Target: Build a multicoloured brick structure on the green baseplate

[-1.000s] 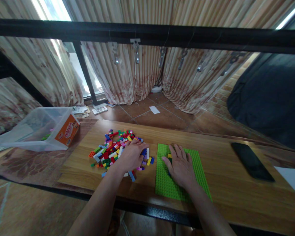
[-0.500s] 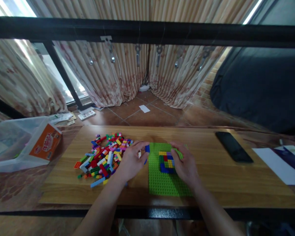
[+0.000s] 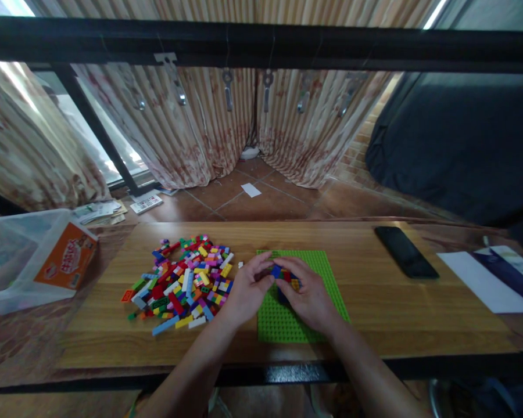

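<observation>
My left hand and my right hand meet over the left part of a green studded baseplate. A blue toy brick shows between their fingertips, with the two thumbs close together just in front of it. Fingers of both hands are closed about this brick. Beneath and beside my right hand, a small multicoloured brick build stands on the baseplate, mostly covered by that hand. Whether the blue brick touches the build is hidden.
Left of the baseplate spreads a pile of loose bricks on the wooden table. A clear plastic bin lies beyond the left edge. A black phone and white paper are at the right. A dark rail crosses above.
My left hand has moved right with the blue brick, from the baseplate's left edge to over it. My right hand has shifted left and closed in beside it. The view has shifted slightly.
</observation>
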`<state>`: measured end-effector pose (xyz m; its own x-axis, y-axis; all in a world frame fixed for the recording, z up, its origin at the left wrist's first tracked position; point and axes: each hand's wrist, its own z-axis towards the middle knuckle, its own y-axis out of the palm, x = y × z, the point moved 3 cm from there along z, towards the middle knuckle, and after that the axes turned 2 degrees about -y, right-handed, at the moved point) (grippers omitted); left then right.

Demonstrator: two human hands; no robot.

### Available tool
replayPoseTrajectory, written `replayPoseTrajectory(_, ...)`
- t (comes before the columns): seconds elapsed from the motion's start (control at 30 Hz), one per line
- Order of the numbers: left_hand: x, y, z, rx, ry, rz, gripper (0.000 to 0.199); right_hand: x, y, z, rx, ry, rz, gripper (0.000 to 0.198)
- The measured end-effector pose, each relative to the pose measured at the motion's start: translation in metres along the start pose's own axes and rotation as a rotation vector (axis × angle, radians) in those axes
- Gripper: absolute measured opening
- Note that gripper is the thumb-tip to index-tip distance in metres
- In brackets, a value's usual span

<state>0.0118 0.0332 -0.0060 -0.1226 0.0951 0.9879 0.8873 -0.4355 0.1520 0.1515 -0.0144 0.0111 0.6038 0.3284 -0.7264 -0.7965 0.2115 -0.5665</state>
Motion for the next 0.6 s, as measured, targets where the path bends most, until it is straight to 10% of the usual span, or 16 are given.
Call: replayPoseTrajectory(0.6, -0.006, -0.011, 0.003, 0.150, -0.075, 0.077, 0.039, 0.020, -0.014, 0.003, 0.134, 0.138, -0.046, 0.036)
